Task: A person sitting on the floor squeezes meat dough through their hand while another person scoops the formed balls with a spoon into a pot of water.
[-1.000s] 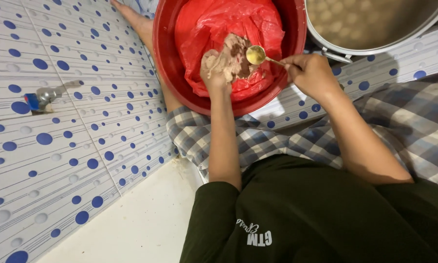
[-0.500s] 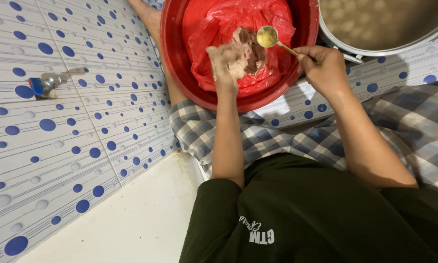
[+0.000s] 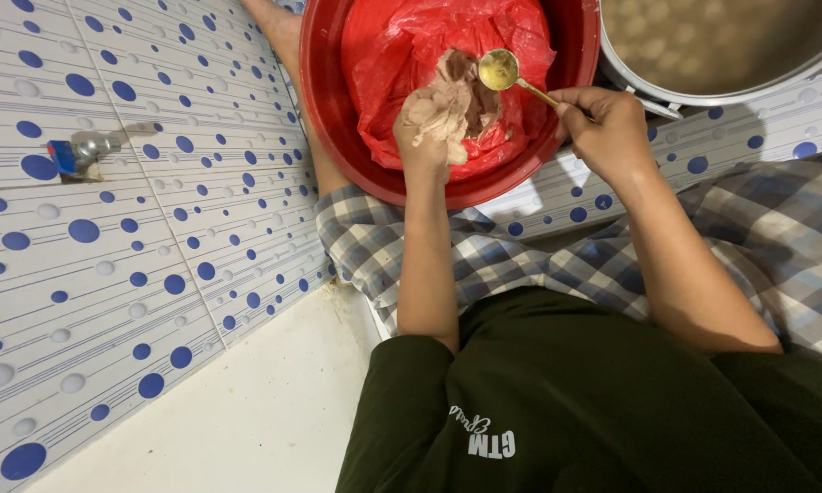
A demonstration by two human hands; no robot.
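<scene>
Paste [image 3: 449,96] smears the cupped left hand [image 3: 429,128], hiding its palm; right hand [image 3: 603,128] grips spoon [image 3: 500,68].

Floor [image 3: 137,265]: white tiles, blue dots. Red basin [image 3: 338,137] sits on floor. Big metal pot [image 3: 703,87] just beside basin, on its right. Small metal tap [image 3: 82,153] well apart, left of basin.

The basin [image 3: 338,137] rests before the person's lap, and a bag [image 3: 402,55] lies in it. A big pot [image 3: 667,87] stands just right of it (a tap [image 3: 82,153] is far left).
</scene>
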